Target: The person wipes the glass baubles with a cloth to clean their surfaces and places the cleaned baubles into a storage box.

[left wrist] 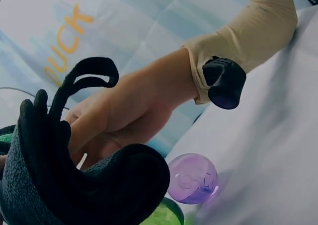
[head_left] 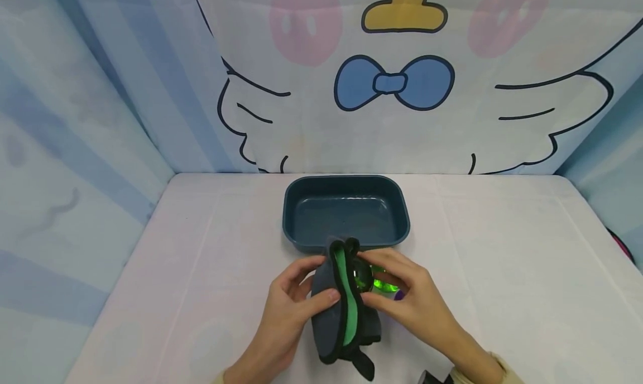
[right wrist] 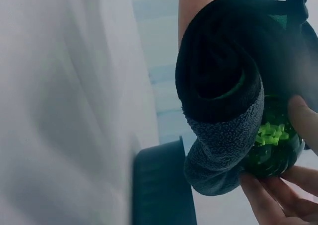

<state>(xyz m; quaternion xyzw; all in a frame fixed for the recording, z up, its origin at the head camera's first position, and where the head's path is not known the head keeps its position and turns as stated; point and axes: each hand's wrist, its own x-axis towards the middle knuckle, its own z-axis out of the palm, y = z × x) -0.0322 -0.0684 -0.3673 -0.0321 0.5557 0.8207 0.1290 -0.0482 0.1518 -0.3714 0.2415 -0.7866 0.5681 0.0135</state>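
Observation:
A dark grey cloth (head_left: 325, 317) with black edging, a green inner face and a loop stands folded between both hands. My left hand (head_left: 281, 317) grips its left side, thumb in front and fingers behind. On the other side, my right hand (head_left: 422, 294) holds a clear green ball (right wrist: 271, 143) between thumb and fingers, right against the cloth. Bright green bits show inside this ball. Behind the right fingers, another green ball (head_left: 385, 286) is partly hidden. A clear purple ball (left wrist: 193, 179) rests on the table beside the green one (left wrist: 166, 214).
A dark blue basin (head_left: 346, 212) stands on the white-covered table (head_left: 226, 228), just beyond the cloth. Printed fabric (head_left: 301, 121) hangs behind the table and at its sides. A small black device (left wrist: 223, 83) sits on the right wrist.

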